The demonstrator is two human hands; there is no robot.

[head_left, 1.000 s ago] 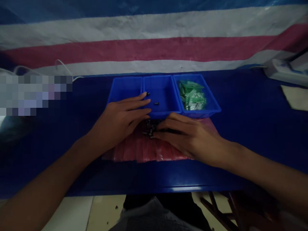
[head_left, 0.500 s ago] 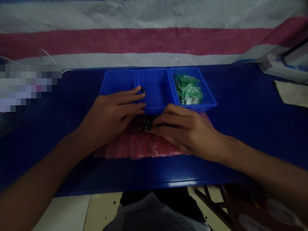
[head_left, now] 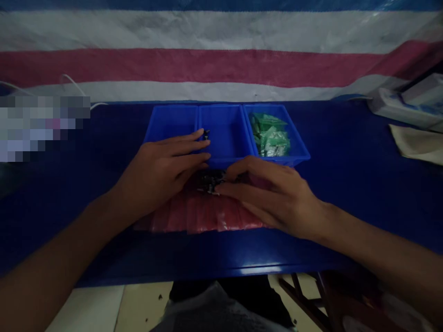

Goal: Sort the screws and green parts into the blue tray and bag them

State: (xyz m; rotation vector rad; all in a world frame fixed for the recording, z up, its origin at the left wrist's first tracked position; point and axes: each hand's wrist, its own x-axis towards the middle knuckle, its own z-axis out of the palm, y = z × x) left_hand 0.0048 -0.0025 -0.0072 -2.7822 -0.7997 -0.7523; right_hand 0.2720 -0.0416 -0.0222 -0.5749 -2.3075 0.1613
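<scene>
A small heap of dark parts with shiny metal bits (head_left: pixel 210 180) lies on a row of red plastic bags (head_left: pixel 204 214) in front of the blue tray (head_left: pixel 216 162). My right hand (head_left: pixel 273 191) reaches in from the right, thumb and forefinger closed around part of the heap; the exact piece is hard to make out. My left hand (head_left: pixel 166 163) rests at the tray's front with its fingers stretched out and apart. One small black part (head_left: pixel 206 134) shows by its far fingertips, in or over the middle compartment. Its thumb tip is beside the heap.
Green plastic bags (head_left: pixel 273 138) fill part of the tray's right compartment. A white box-like object (head_left: pixel 391 106) and a pale cloth or sheet (head_left: pixel 417 143) lie at the right. Striped sheeting (head_left: pixel 221 67) hangs behind the blue table (head_left: pixel 346 152). A dark stool (head_left: pixel 332 295) stands below right.
My right forefinger and thumb have parted a little at the heap, showing more of the dark parts. My left hand keeps its place; the whole view has shifted slightly.
</scene>
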